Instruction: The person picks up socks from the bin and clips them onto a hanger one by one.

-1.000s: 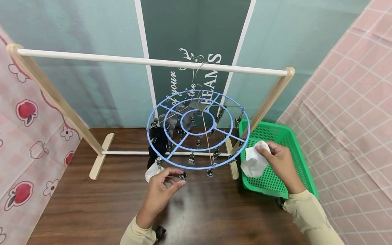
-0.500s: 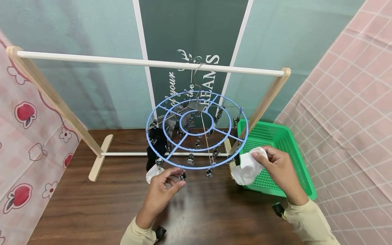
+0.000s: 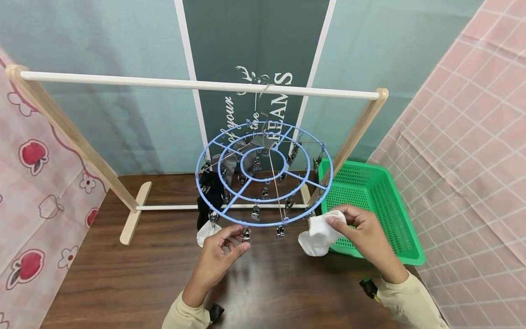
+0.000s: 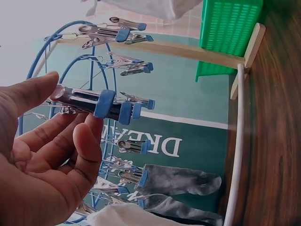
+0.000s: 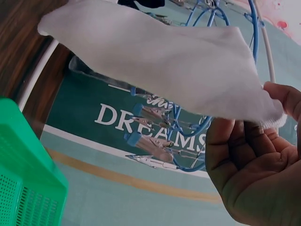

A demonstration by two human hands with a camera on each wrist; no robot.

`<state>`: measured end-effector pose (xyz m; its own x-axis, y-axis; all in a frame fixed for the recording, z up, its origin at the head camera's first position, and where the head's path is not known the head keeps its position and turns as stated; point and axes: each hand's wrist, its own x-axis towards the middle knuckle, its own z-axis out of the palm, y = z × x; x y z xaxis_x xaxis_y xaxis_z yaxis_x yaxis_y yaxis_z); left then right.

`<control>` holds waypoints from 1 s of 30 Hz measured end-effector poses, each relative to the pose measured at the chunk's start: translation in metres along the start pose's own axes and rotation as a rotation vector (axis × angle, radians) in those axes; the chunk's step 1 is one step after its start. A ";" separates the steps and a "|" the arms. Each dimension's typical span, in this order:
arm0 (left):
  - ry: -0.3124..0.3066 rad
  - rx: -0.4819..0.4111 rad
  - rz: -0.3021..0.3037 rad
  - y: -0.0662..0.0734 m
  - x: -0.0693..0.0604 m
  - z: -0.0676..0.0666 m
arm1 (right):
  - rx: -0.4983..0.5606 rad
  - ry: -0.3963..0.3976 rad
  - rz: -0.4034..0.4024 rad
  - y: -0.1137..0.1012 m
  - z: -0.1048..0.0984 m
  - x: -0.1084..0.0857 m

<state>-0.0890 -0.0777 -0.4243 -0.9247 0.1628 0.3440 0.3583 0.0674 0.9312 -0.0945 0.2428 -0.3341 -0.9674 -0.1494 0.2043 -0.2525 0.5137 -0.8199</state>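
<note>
A round blue drying hanger [image 3: 255,225] with several metal clips hangs in the middle of the head view. At its front rim my left hand [image 3: 213,260] pinches one metal clip [image 4: 75,98] between thumb and fingers; the blue-tipped jaws look closed in the left wrist view. My right hand [image 3: 367,235] holds a white sock [image 3: 320,235] by its cuff, thumb on top. The sock hangs to the left of that hand, between the hanger and the basket. In the right wrist view the white sock [image 5: 160,59] stretches across the upper part and covers some of the hanger.
A green basket [image 3: 404,224] stands at the right. The hanger hooks over the white rod [image 3: 135,81] of a wooden stand. Clipped at the hanger's left are a black sock [image 3: 211,196] and another white sock [image 3: 205,232]; grey socks [image 4: 183,180] hang further back.
My right hand has moved left and slightly down with the white sock, from over the basket toward the hanger's front. My left hand stays at the same clip, which has turned slightly.
</note>
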 end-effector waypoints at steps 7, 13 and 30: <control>-0.058 -0.093 0.062 -0.002 0.001 -0.002 | -0.004 -0.080 -0.022 -0.001 0.010 -0.004; -0.084 -0.174 0.036 -0.003 0.001 -0.004 | 0.010 -0.128 -0.067 0.000 0.022 -0.006; -0.055 -0.106 -0.045 0.000 -0.001 -0.006 | 0.017 -0.253 -0.127 0.008 0.056 -0.010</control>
<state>-0.0883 -0.0839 -0.4237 -0.9302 0.2156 0.2971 0.2982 -0.0281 0.9541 -0.0858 0.2010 -0.3730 -0.8925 -0.4188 0.1677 -0.3689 0.4636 -0.8056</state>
